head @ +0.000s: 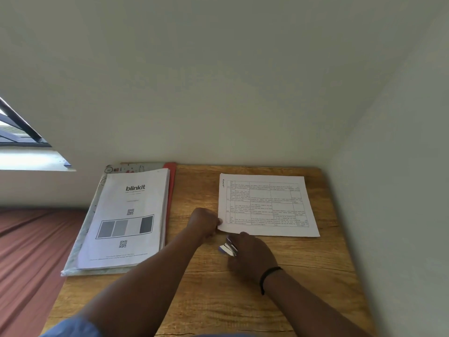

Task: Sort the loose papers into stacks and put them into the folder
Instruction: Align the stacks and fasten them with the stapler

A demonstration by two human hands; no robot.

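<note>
On the right half of the wooden surface lies a printed sheet with a table, flat and landscape, near the back wall. The left hand has its fingers curled at the sheet's near-left corner and appears to pinch it there. The right hand sits just beside the sheet's near edge, closed around a small stapler that pokes out toward the corner.

To the left, well apart from the sheet, a thick stack of papers with a "blinkit" cover page rests on an open folder — a red edge of it shows along the stack's right side. The folder overhangs the surface's left edge slightly, above the rust-coloured bed.

The sheet looks light and limp; whether it is one page or several thin ones cannot be told. Taken by a single corner it would likely droop and could crease, so a pinch at the corner suits steadying it for stapling, while carrying it calls for a hold along an edge or a slide across the wood. The big stack is probably heavier and apt to fan out — best squared with both hands gripping opposite sides.
</note>
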